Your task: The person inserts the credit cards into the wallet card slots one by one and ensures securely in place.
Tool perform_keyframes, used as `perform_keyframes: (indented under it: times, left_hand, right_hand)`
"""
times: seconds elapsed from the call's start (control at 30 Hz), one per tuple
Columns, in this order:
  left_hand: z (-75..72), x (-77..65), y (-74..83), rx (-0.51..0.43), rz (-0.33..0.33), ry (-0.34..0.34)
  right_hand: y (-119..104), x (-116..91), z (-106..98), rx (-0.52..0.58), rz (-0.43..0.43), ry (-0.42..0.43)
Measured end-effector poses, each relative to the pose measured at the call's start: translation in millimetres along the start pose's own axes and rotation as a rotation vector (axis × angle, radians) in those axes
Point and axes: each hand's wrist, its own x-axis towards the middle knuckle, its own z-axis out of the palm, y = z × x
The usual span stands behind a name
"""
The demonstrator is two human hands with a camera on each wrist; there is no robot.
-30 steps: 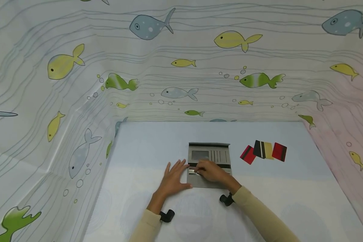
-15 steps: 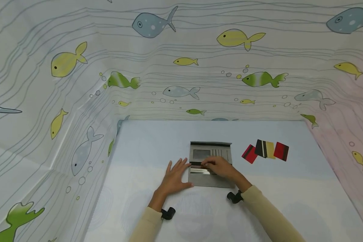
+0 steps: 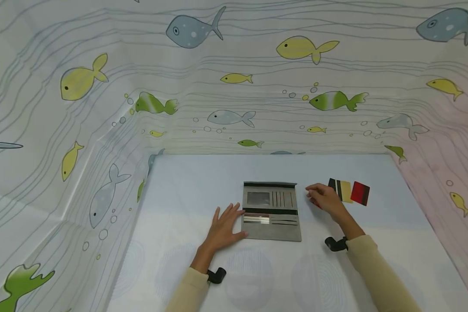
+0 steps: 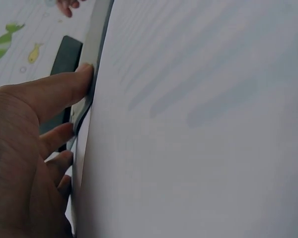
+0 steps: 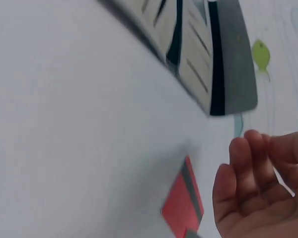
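A grey bifold wallet (image 3: 271, 234) lies spread out on the table, with a clear window and slots in its upper half. Pale and brownish strips (image 3: 256, 219) show in the lower left slots. My left hand (image 3: 223, 229) rests at the wallet's left edge, fingers spread and thumb touching the lower corner. To the right of the wallet, my right hand (image 3: 325, 199) hovers with loosely bent fingers and holds nothing. Beneath it lies a red card with a dark stripe (image 5: 181, 203), mostly hidden in the head view.
Beside the right hand lie a black card (image 3: 331, 183), a yellow card (image 3: 346, 192) and a dark red card (image 3: 360, 193). The white table (image 3: 203, 173) meets a fish-patterned sheet (image 3: 195, 99) at the back and sides.
My right hand has left the wallet's lower slots and moved right to the cards. The strips in the lower left slots are now uncovered. My left hand stays in place.
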Motion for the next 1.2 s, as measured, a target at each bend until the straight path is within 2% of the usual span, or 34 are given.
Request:
perform_keyframes:
  times: [0.13, 0.3, 0.4, 0.57, 0.7, 0.97, 1.1, 1.2]
  left_hand:
    - [0.2, -0.9, 1.1, -0.012, 0.000, -0.006]
    - [0.0, -3.6, -1.5, -0.014, -0.017, 0.008]
    - [-0.4, -4.4, -3.8, -0.008, -0.019, 0.018]
    - [0.1, -4.1, -3.4, -0.019, -0.009, 0.019]
    - [1.8, -5.2, -0.8, -0.027, -0.010, 0.016]
    - [1.5, -4.7, 0.9, -0.016, -0.008, 0.023]
    - [1.2, -3.8, 1.5, -0.020, -0.004, 0.024]
    - [0.9, -2.8, 1.9, -0.019, -0.003, 0.025]
  right_hand:
    - [11, 0, -25, -0.025, 0.082, 0.098]
    - [17, 0, -46, -0.057, 0.154, 0.228]
    - [20, 2, -55, -0.104, 0.214, 0.266]
    - [27, 3, -68, -0.160, 0.341, 0.254]
    - [36, 6, -70, -0.202, 0.380, 0.250]
    - [52, 17, -71, -0.409, 0.313, 0.229]
    - [52, 17, -74, -0.466, 0.286, 0.225]
    - [51, 18, -78, -0.478, 0.313, 0.192]
